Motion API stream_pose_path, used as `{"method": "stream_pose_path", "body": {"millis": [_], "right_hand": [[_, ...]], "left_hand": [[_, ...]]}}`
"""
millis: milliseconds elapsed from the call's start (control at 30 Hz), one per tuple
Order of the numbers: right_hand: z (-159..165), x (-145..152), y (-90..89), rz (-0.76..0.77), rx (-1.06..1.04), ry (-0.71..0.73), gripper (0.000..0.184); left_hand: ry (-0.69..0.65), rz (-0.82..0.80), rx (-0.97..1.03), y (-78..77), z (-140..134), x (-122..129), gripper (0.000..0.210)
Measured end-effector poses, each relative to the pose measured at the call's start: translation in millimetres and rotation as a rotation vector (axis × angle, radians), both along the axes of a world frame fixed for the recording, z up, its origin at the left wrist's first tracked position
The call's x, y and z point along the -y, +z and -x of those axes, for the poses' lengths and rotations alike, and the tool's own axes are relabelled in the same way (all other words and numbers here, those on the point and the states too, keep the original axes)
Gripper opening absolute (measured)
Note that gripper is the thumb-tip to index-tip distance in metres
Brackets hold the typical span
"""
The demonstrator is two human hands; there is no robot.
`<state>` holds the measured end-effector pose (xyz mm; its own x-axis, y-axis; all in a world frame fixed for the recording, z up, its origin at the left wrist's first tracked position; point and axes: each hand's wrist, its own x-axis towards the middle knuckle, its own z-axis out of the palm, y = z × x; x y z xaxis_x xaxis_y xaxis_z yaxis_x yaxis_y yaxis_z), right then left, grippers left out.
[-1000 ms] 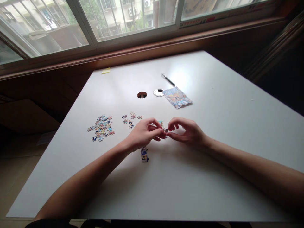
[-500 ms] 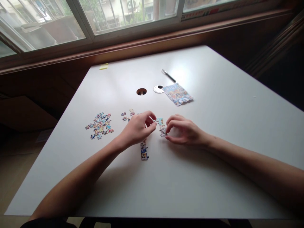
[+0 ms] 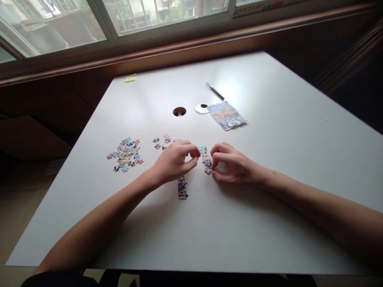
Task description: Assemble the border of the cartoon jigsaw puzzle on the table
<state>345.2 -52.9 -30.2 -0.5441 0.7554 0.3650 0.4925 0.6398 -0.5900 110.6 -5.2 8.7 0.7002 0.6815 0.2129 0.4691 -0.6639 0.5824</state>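
Observation:
My left hand (image 3: 178,160) is curled, thumb and index fingertips pressed close together at the left side of a short joined strip of jigsaw pieces (image 3: 205,160). Whatever sits between those fingertips is too small to make out. On the strip's right side, my right hand (image 3: 229,164) grips its lower edge with bent fingers and thumb. A second joined jigsaw strip (image 3: 182,189) lies on the table, its upper part hidden under my left hand. Several loose jigsaw pieces (image 3: 161,141) lie just beyond that hand.
A pile of loose jigsaw pieces (image 3: 127,154) is at the left on the white table (image 3: 239,231). Farther back are a picture sheet (image 3: 228,115), a pen (image 3: 214,91), a round metal cover (image 3: 202,108), a cable hole (image 3: 179,112) and a yellow sticky note (image 3: 130,78).
The thumb and index finger of my left hand have drawn closer together beside the short strip. My right hand stays at the strip's edge. The whole view has shifted slightly.

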Motion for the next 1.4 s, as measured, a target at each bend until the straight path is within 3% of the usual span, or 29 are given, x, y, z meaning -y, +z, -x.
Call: {"method": "stream_pose_path", "body": {"millis": [133,333,400,467,600,733,900,1033,1167,1267,1400], "right_hand": [[-1.4,-0.7,-3.1,-0.033,-0.036,-0.009,0.018],[-1.9,-0.8,-4.2,-0.123,-0.117,-0.028,0.020],[-1.7,-1.2,-3.4,-0.107,-0.101,-0.053,0.028],[-1.6,-1.7,-3.0,-0.086,-0.086,-0.088,0.037],[-2.0,-2.3,-3.5,-0.060,-0.082,-0.091,0.037],[-2.7,-2.2,-4.0,-0.054,-0.083,-0.060,0.039],[-3.9,-2.0,-4.6,-0.039,-0.079,-0.042,0.039],[-3.8,-2.0,-3.9,-0.035,-0.077,-0.039,0.038],[-2.4,-2.0,-1.3,-0.052,-0.087,-0.038,0.036],[-2.0,-1.9,-0.4,-0.047,-0.082,-0.038,0.035],[-2.5,-2.2,-1.8,-0.055,-0.082,-0.032,0.035]], "left_hand": [[-0.030,0.051,0.017,-0.9,-3.0,6.8,0.011],[-0.114,0.321,0.171,-5.0,-10.1,13.8,0.014],[-0.052,0.290,0.172,-3.7,-4.6,-0.5,0.014],[0.090,0.182,0.154,-2.8,5.3,-21.4,0.014],[0.308,0.046,0.068,-10.1,22.8,-56.4,0.011],[0.262,-0.078,0.003,-19.7,27.3,-65.5,0.009],[0.323,-0.208,-0.100,-10.4,46.5,-76.2,0.014],[0.243,-0.137,-0.189,-12.0,65.1,-88.9,0.019],[0.186,-0.159,-0.173,-21.0,67.0,-92.7,0.017],[0.213,-0.171,-0.160,-21.4,64.1,-92.5,0.019],[0.301,-0.038,-0.189,-17.5,63.2,-92.3,0.016]]}}
